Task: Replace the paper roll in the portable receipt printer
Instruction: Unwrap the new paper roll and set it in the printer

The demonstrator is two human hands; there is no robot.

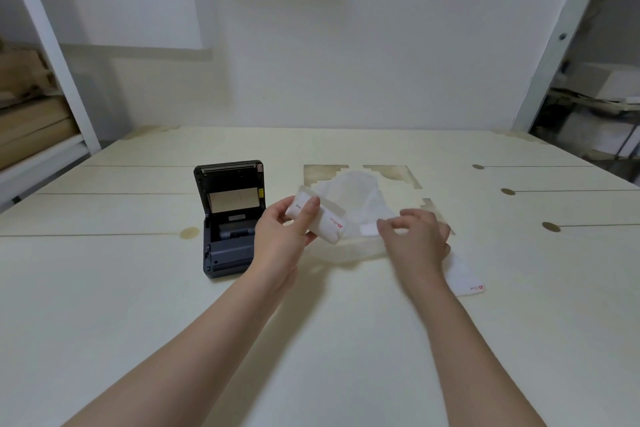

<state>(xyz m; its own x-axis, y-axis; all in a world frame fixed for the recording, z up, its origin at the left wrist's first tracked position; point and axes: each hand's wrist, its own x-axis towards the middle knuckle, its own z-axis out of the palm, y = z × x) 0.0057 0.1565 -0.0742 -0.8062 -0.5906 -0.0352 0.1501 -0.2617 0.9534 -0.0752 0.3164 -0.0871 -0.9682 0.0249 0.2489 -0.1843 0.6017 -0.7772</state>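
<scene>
Two hands are busy with packaging while the printer [228, 218] sits open at ten o'clock on the table [138, 305], its lid standing upright and its paper bay, as far as I can tell, bare. My left hand [280, 239] is closed around a wrapped paper roll [317, 218], thumb across the front, fingers underneath, lifted just off the table at twelve o'clock. My right hand [415, 239] is at one o'clock, fingers curled down and pinching a loose translucent plastic bag [356, 198] near a white tape strip; how tightly I cannot tell. Another white packet [464, 276] with red print lies at two o'clock, partly under my right wrist.

The risks I see: the wrap looks slick, so the roll could slip from my left grip and unspool across the table. If I tear the bag roughly, I may crease or rip the paper's leading edge, which would feed badly. My left forearm also passes just beside the upright lid, so a careless swing could knock it shut.
</scene>
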